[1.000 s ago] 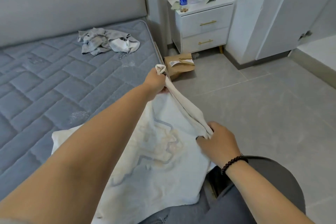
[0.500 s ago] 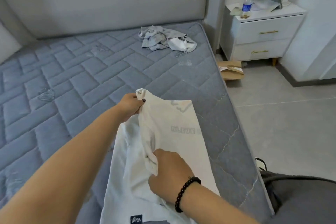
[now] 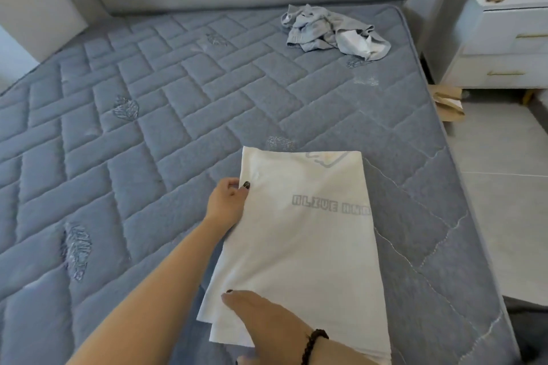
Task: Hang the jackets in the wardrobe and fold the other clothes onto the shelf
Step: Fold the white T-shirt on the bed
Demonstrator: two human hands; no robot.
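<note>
A folded white T-shirt [image 3: 305,234] lies on the bed [image 3: 148,133]. The left hand [image 3: 226,201] pinches its left edge, thumb on top. The right hand [image 3: 267,317] presses flat on its near corner, fingers extended.

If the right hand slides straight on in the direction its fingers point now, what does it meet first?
The right hand lies on the white T-shirt, fingers pointing up-left. It would likely cross the shirt's left edge onto bare mattress, possibly brushing the left forearm; depth is unclear.
</note>
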